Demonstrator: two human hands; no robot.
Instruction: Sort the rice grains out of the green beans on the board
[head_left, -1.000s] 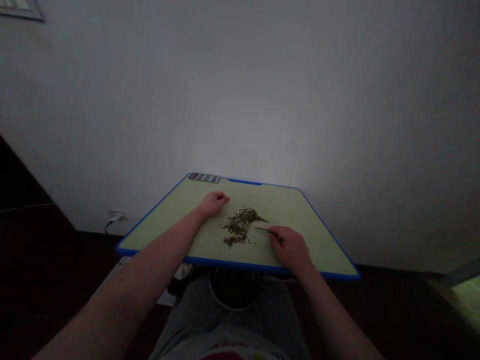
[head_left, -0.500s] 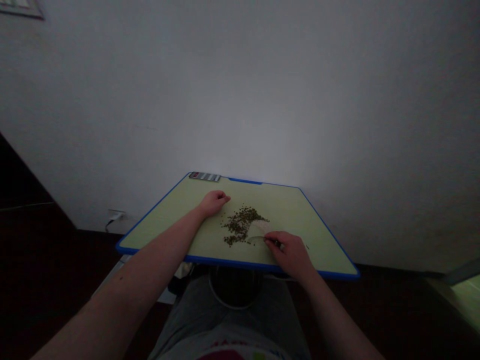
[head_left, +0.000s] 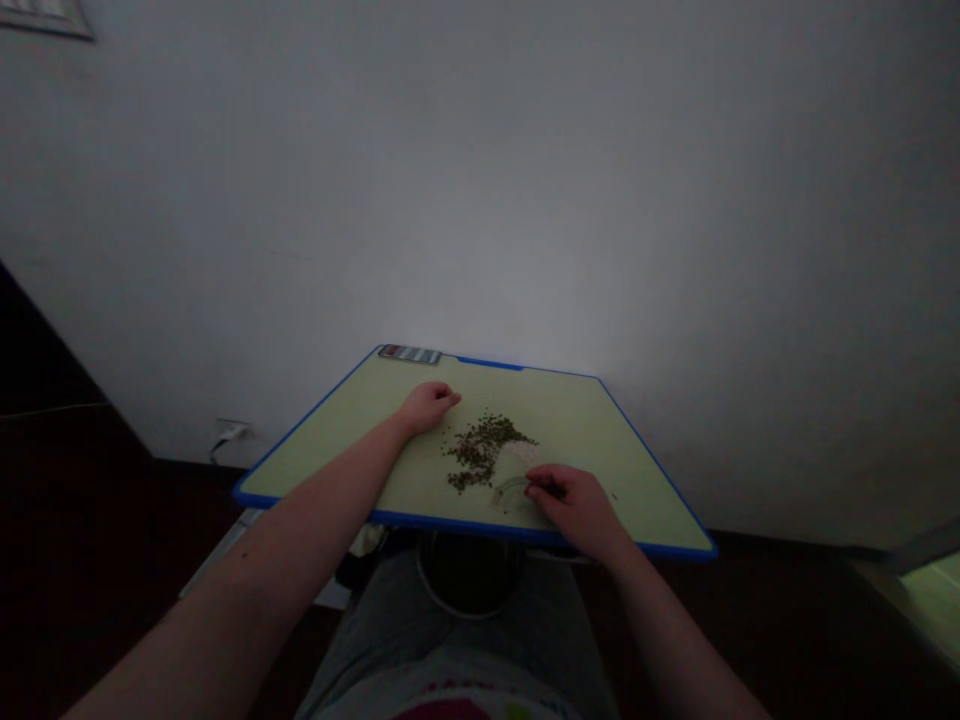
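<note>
A pile of small dark green beans (head_left: 480, 450) lies in the middle of a pale green table with a blue edge (head_left: 450, 523). My left hand (head_left: 427, 406) rests on the table just left of the pile, fingers loosely bent and holding nothing. My right hand (head_left: 574, 505) sits near the table's front edge, to the right of the pile. Its fingers are pinched on a pale flat piece (head_left: 513, 488) that lies against the near side of the beans. A few single beans lie scattered around the pile.
A dark bowl with a pale rim (head_left: 469, 580) sits on my lap below the table's front edge. A striped strip (head_left: 409, 353) lies at the far left corner. A white wall stands right behind the table, with a socket and plug (head_left: 231, 433) low on the left.
My right hand has drawn back toward the front edge, pulling the pale flat piece with it along the near side of the beans. My left hand has stayed put.
</note>
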